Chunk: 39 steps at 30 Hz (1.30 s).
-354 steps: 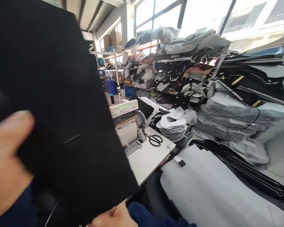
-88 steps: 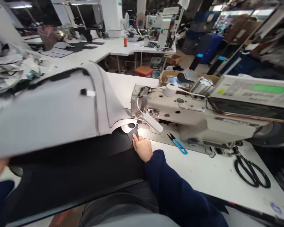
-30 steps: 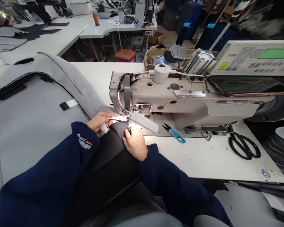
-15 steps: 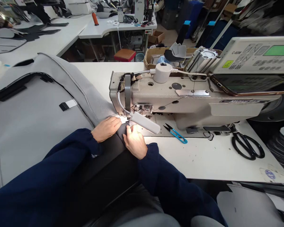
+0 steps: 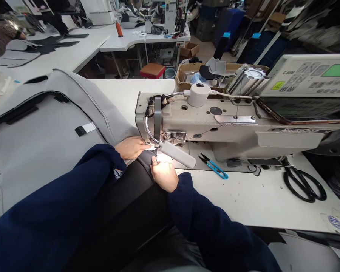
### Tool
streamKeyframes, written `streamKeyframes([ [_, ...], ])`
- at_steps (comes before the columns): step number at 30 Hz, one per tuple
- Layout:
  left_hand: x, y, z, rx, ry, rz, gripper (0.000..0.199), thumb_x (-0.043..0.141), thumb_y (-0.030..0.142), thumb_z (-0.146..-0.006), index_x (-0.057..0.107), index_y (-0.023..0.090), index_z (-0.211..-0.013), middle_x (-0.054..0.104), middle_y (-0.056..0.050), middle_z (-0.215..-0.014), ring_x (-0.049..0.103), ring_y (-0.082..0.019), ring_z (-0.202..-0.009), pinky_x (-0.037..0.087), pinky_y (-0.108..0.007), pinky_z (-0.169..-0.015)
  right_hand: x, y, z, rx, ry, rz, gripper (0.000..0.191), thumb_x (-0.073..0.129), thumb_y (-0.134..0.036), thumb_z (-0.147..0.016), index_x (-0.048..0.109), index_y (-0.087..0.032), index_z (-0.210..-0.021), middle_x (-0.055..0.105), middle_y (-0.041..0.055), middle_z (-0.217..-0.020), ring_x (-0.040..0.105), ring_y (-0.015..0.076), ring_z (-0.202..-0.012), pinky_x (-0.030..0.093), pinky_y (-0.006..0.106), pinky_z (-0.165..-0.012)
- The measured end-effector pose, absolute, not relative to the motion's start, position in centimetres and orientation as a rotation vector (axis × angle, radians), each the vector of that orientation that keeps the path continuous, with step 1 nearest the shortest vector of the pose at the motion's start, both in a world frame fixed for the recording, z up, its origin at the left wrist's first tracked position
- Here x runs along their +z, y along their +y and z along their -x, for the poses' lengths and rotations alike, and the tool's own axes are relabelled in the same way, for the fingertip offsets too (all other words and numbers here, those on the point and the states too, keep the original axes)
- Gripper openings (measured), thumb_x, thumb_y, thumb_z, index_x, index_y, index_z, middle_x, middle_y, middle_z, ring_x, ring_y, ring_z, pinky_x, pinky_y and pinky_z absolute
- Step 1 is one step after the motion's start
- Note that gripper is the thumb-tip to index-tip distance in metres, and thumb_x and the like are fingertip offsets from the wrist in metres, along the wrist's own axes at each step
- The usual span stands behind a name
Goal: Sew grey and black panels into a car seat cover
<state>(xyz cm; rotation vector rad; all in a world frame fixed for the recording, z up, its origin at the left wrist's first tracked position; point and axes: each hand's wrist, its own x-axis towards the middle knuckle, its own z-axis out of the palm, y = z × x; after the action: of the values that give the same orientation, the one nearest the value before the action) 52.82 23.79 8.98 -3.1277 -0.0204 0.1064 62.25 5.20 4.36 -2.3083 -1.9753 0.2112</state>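
Observation:
A large sewn fabric cover [image 5: 51, 139], grey with a black section [image 5: 130, 192], lies under the head of the sewing machine [image 5: 204, 121]. My left hand [image 5: 131, 147] rests on its edge, fingers closed at a small white piece beside the needle area. Just right of it, my right hand [image 5: 164, 175] grips the black edge, thumb on top and fingers curled under. A grey lamp [image 5: 178, 154] shines on the stitching spot and partly hides the presser foot. The needle itself is not clearly visible.
Blue thread snips [image 5: 214, 166] lie on the machine bed's edge, and black scissors [image 5: 304, 184] farther right. A phone [image 5: 300, 109] leans below the control panel [image 5: 314, 75]. Behind stand a cardboard box [image 5: 184, 71] and a red stool [image 5: 152, 70].
The view has shifted slightly. My left hand has flattened over the white piece, covering more of it. My right hand has curled tighter, and the black edge beside it is lifted and bent more.

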Motion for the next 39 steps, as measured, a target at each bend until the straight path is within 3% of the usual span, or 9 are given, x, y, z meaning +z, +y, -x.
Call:
streamKeyframes([
  [7,8.5,24.2,-52.9,0.166,0.098,3.02,0.019,0.051,0.017,-0.092,0.068,0.023,-0.098,0.066,-0.005,-0.09,0.057,-0.02,-0.086,0.039,-0.029,-0.067,4.7,5.2,-62.1,0.18,-2.039,2.313,0.043,0.035,-0.011,-0.097,0.051,0.001,-0.135,0.069,0.0181,-0.079,0.067,0.0245,-0.071,0.045,0.033,-0.06],
  [11,7.9,23.9,-52.5,0.086,0.09,3.017,0.018,0.052,0.013,-0.088,0.067,0.021,-0.091,0.064,-0.004,-0.08,0.055,-0.02,-0.082,0.037,-0.031,-0.064,5.1,4.6,-62.9,0.151,-2.103,2.324,0.044,0.037,-0.006,-0.094,0.052,-0.002,-0.135,0.069,0.0167,-0.082,0.067,0.0264,-0.075,0.047,0.035,-0.064],
  [19,7.7,21.9,-52.1,-0.162,0.085,2.97,0.022,0.049,0.003,-0.082,0.064,0.02,-0.081,0.054,-0.003,-0.065,0.052,-0.02,-0.073,0.037,-0.033,-0.062,2.8,4.2,-64.6,0.093,-2.149,2.273,0.043,0.034,-0.016,-0.098,0.051,-0.006,-0.136,0.069,0.0151,-0.082,0.065,0.025,-0.066,0.046,0.036,-0.066],
  [26,6.6,19.7,-52.8,-0.545,0.039,2.886,0.021,0.046,0.003,-0.08,0.06,0.017,-0.073,0.055,-0.004,-0.069,0.052,-0.019,-0.07,0.04,-0.032,-0.065,2.1,4.4,-64.4,0.039,-2.131,2.269,0.043,0.031,-0.018,-0.1,0.049,-0.008,-0.138,0.069,0.0133,-0.081,0.065,0.0254,-0.065,0.045,0.037,-0.065],
  [30,6.6,18.8,-53.0,-0.59,0.006,2.85,0.022,0.045,0.005,-0.081,0.057,0.017,-0.066,0.053,-0.004,-0.066,0.05,-0.018,-0.064,0.038,-0.033,-0.062,2.2,4.5,-64.4,-0.026,-2.131,2.276,0.041,0.032,-0.018,-0.1,0.053,-0.009,-0.134,0.069,0.0114,-0.079,0.066,0.0244,-0.064,0.044,0.036,-0.066],
  [39,6.3,19.0,-52.4,-0.418,-0.015,2.856,0.015,0.052,0.007,-0.08,0.064,0.016,-0.08,0.059,-0.006,-0.074,0.053,-0.022,-0.076,0.04,-0.035,-0.071,2.8,4.8,-64.3,0.071,-2.1,2.314,0.042,0.033,-0.02,-0.1,0.053,-0.006,-0.134,0.068,0.015,-0.084,0.065,0.0229,-0.07,0.044,0.033,-0.068],
])
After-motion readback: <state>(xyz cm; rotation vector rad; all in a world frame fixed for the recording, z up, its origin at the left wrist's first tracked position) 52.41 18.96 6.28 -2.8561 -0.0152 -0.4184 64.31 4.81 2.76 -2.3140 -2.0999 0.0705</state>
